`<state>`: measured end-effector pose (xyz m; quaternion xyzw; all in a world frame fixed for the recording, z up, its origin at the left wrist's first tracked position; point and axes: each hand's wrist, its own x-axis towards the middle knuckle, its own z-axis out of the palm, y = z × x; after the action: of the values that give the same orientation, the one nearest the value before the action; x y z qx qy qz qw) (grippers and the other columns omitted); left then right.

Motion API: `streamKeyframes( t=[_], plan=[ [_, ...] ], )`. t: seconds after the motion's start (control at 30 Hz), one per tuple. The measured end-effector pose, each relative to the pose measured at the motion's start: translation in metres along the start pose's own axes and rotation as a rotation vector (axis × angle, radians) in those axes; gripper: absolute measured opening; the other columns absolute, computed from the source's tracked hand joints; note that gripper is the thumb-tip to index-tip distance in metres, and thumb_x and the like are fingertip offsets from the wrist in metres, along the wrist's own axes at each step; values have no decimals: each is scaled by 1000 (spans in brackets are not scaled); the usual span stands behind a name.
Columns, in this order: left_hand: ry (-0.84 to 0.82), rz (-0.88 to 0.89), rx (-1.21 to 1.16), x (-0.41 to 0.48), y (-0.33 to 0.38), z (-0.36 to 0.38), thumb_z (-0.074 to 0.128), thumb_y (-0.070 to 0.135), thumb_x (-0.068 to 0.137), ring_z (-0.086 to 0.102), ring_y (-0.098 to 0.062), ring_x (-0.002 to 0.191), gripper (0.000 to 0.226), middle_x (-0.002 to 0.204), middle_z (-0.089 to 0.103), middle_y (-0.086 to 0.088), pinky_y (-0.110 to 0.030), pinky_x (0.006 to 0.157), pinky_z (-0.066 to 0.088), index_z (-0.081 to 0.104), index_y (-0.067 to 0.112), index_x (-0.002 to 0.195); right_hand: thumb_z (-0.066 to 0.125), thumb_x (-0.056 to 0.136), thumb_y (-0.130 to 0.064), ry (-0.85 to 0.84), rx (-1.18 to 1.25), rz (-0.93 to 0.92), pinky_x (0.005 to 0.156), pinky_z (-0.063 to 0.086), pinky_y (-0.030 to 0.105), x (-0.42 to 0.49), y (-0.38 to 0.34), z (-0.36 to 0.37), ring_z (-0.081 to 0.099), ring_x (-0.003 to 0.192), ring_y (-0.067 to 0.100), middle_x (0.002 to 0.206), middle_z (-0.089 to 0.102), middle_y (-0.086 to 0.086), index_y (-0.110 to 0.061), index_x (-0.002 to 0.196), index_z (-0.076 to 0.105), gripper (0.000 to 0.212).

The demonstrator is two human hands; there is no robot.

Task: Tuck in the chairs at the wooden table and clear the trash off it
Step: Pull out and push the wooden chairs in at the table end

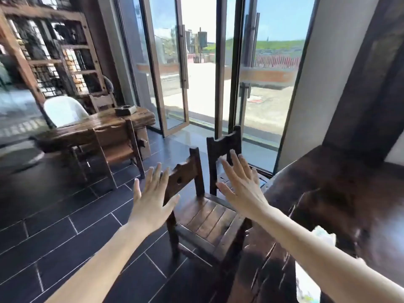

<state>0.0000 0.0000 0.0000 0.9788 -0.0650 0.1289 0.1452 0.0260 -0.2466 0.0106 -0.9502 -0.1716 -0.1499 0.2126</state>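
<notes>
**Fingers spread wide, both hands out toward the near chair**

Head view: the fingers on both hands are straight and splayed, gripping nothing. The left hand is up by the back rail of the near chair; whether it touches the wood I cannot tell. The right hand hangs over the far side of the seat, with the far chair behind it. My guess is that the open palms are lining up to take the back and push the chair in.

Both chairs stand beside the tabletop on the right. The near one shows most of its slatted seat, so it looks not yet tucked. The far one seems closer in, though the hand hides much of its seat.

Trash, something pale and crumpled, lies on the dark tabletop just past the right forearm, too blurred to name. More pale stuff shows at the bottom edge.

Dark floor tiles run to tall glass doors, one open onto a sunlit yard. A second table and a shelf stand at the left.
</notes>
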Motion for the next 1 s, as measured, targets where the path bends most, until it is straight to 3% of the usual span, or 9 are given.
streamKeyframes(
  t=[0.37, 0.53, 0.73, 1.0],
  plan=[
    [-72, -114, 45, 35, -144, 16, 34, 48, 94, -25, -11, 140, 71, 154, -23, 6, -49, 113, -13, -12, 31, 145, 37, 96, -46, -130, 118, 24, 115, -4, 60, 116, -87, 151, -18, 144, 14, 159, -14, -5, -34, 149, 6, 63],
    [-74, -156, -23, 70, -196, 24, 34, 47, 94, -23, -11, 140, 69, 155, -20, 6, -48, 113, -13, -9, 30, 146, 37, 97, -45, -120, 176, -10, 114, -6, 56, 181, -114, 192, -16, 145, 16, 160, -10, -5, -34, 149, 9, 60],
    [-68, -178, -41, 150, -266, 37, 36, 45, 94, -23, -11, 140, 70, 156, -18, 6, -48, 114, -13, -8, 30, 146, 37, 97, -45, -176, 217, 46, 115, -3, 57, 284, -118, 254, -15, 145, 18, 160, -11, -3, -33, 149, 8, 61],
    [-92, -148, -83, 292, -348, 52, 37, 44, 94, -23, -9, 140, 69, 156, -19, 6, -47, 113, -14, -6, 29, 147, 39, 97, -44, -54, 216, 129, 116, 1, 57, 434, -121, 313, -15, 145, 17, 159, -12, -4, -33, 149, 10, 61]
  ],
)
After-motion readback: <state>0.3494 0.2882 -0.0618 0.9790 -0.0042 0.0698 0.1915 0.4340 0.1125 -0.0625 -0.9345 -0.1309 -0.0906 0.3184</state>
